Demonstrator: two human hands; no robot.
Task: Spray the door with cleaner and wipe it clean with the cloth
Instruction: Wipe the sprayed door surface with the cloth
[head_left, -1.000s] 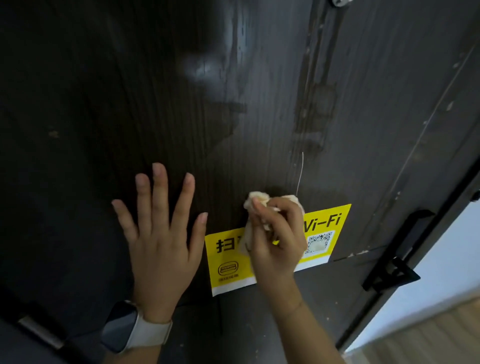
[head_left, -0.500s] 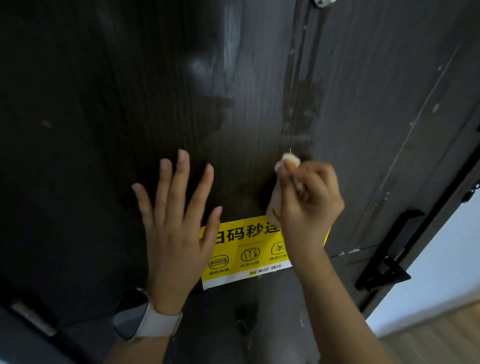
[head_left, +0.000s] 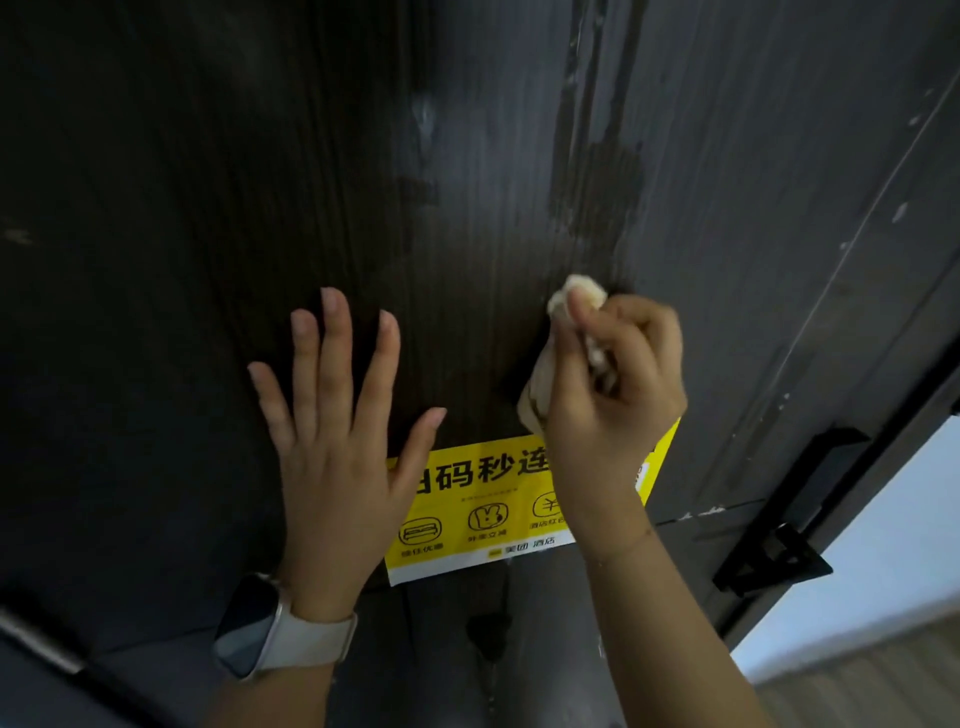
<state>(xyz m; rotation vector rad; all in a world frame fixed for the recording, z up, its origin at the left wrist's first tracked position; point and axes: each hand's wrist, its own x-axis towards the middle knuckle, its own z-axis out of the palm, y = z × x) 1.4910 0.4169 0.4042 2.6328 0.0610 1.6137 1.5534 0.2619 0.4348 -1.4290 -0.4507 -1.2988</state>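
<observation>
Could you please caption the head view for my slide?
Right hand wipes dark door with cloth; left hand rests flat.

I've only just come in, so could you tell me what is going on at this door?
A person is wiping the dark door. The right hand grips a crumpled cloth against it, just above the yellow sticker. The left hand lies flat on the door, fingers spread. Wet streaks show above the cloth.

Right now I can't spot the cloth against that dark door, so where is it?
In the head view the cloth sits right of centre, bunched in the right hand against the door, just above the yellow sticker.
</observation>
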